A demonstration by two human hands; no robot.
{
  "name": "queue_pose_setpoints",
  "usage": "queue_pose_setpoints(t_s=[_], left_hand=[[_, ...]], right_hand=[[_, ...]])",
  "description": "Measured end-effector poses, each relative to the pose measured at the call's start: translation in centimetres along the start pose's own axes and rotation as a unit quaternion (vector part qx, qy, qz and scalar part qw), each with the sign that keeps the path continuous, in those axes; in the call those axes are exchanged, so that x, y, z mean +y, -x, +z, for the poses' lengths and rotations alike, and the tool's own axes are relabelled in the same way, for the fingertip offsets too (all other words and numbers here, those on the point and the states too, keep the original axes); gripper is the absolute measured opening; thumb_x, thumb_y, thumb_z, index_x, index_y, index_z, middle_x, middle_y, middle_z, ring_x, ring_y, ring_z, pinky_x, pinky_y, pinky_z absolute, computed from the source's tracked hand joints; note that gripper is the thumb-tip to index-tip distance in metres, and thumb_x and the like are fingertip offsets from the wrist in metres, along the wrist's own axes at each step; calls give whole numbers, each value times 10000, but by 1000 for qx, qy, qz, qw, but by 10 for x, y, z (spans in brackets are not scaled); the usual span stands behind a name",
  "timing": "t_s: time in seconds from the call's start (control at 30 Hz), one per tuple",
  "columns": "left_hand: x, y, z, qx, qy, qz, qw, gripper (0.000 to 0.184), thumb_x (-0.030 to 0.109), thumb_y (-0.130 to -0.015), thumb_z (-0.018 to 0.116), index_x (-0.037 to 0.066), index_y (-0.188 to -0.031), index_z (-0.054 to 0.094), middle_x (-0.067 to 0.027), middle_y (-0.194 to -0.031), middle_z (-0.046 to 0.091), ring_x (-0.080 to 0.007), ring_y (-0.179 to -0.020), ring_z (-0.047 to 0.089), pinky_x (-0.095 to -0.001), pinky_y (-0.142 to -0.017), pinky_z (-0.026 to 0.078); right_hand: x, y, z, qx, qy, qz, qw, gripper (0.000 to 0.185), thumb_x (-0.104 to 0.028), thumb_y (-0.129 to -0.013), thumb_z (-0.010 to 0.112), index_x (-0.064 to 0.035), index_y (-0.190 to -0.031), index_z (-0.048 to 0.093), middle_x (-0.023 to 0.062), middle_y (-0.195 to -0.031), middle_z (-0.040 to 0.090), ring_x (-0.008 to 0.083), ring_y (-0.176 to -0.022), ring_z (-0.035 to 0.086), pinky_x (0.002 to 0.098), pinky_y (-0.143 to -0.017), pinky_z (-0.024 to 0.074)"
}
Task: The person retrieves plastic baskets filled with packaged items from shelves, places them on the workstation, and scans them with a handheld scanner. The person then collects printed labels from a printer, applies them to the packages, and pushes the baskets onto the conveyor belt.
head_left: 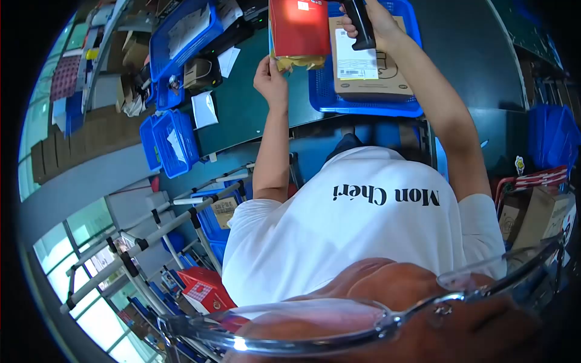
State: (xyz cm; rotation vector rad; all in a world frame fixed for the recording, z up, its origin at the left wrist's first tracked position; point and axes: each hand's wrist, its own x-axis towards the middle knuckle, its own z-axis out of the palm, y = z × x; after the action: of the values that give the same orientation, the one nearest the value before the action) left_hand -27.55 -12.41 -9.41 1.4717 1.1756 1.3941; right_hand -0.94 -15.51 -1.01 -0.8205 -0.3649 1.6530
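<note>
My left hand (271, 83) pinches the lower left edge of a red box (302, 33), which has yellow crumpled material (299, 62) along its bottom edge. In my right hand (378, 27) is the black handle of a handheld scanner (361, 27); its head is partly cut off at the top of the view. A bright reddish glow falls on the face of the red box. Below the scanner, a cardboard box (387, 81) with a white printed label (357, 57) lies in a blue basket (366, 109).
The dark green table (242, 121) runs under the basket. At left are another blue basket (181, 45) with papers, stacked small blue bins (172, 142) and a white packet (204, 110). A pipe-frame rack (139, 245) stands lower left. Cartons (538, 218) are at right.
</note>
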Motion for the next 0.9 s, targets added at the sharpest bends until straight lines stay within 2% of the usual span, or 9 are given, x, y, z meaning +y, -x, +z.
queue_pose_setpoints(t_s=[0.03, 0.23, 0.63, 0.7, 0.77, 0.8, 0.83, 0.87, 0.9], left_hand=[[2, 1, -2, 10, 22, -5, 1000, 218, 84, -971, 508, -79, -1056, 626, -97, -895, 669, -122, -752, 649, -257, -637, 577], [-5, 3, -12, 10, 31, -16, 999, 218, 87, -975, 505, -74, -1053, 628, -98, -909, 667, -116, -769, 645, -262, -658, 588], [-13, 10, -10, 3, 44, -32, 998, 235, 114, -978, 514, -83, -1074, 598, -112, -947, 643, -132, -806, 639, -273, -675, 595], [-20, 10, -8, 10, 46, -37, 998, 235, 116, -982, 510, -80, -1073, 600, -110, -946, 641, -128, -800, 637, -264, -676, 588], [-32, 9, -12, -36, 41, -65, 996, 252, 147, -962, 543, -74, -1056, 620, -128, -911, 669, -198, -764, 668, -294, -653, 555], [-32, 9, -14, -84, -117, -10, 989, 273, 161, -940, 567, -65, -1086, 611, -162, -976, 663, -268, -858, 659, -346, -718, 532], [-27, 8, -14, -116, -267, 57, 955, 305, 176, -919, 590, -57, -1116, 602, -197, -1040, 658, -338, -953, 649, -398, -782, 508], [-29, 13, -3, -65, -278, 116, 951, 366, 200, -903, 598, -47, -1171, 570, -221, -1140, 610, -374, -1067, 580, -444, -864, 449], [-23, 24, 15, -8, -288, 172, 942, 435, 224, -887, 606, -38, -1227, 538, -245, -1239, 562, -409, -1182, 512, -489, -946, 390]], right_hand=[[1, -6, 3, -28, 4, -3, 1000, 647, -760, -844, 378, -128, -786, 501, 61, -581, 520, 179, -467, 523, 286, -433, 437], [2, -13, 12, -27, 38, 14, 999, 690, -795, -819, 339, -124, -800, 498, 51, -583, 516, 170, -475, 522, 278, -441, 425], [4, -3, 9, -7, 42, -24, 999, 653, -778, -816, 397, -131, -784, 484, 68, -577, 516, 170, -452, 519, 275, -420, 431], [2, 5, 9, -29, 22, -12, 999, 647, -761, -837, 401, -125, -809, 515, 58, -578, 520, 168, -449, 518, 270, -417, 428], [11, 13, 0, 16, 149, -92, 984, 565, -572, -959, 423, -25, -1025, 548, 28, -708, 541, 64, -582, 513, 195, -465, 414], [8, 19, -6, 77, 166, -85, 979, 479, -509, -921, 562, -31, -957, 577, 33, -732, 577, 59, -612, 551, 198, -475, 456], [8, 15, -22, 123, 258, -55, 957, 424, -465, -872, 657, -54, -961, 607, 26, -731, 587, 55, -615, 558, 195, -504, 468], [11, 23, -35, 157, 371, -122, 907, 474, -418, -840, 697, -66, -1138, 587, 15, -693, 580, 60, -529, 531, 233, -453, 433], [7, 27, -54, 211, 502, -172, 821, 498, -359, -798, 736, -82, -1179, 572, 86, -765, 646, 175, -604, 631, 300, -542, 504]])
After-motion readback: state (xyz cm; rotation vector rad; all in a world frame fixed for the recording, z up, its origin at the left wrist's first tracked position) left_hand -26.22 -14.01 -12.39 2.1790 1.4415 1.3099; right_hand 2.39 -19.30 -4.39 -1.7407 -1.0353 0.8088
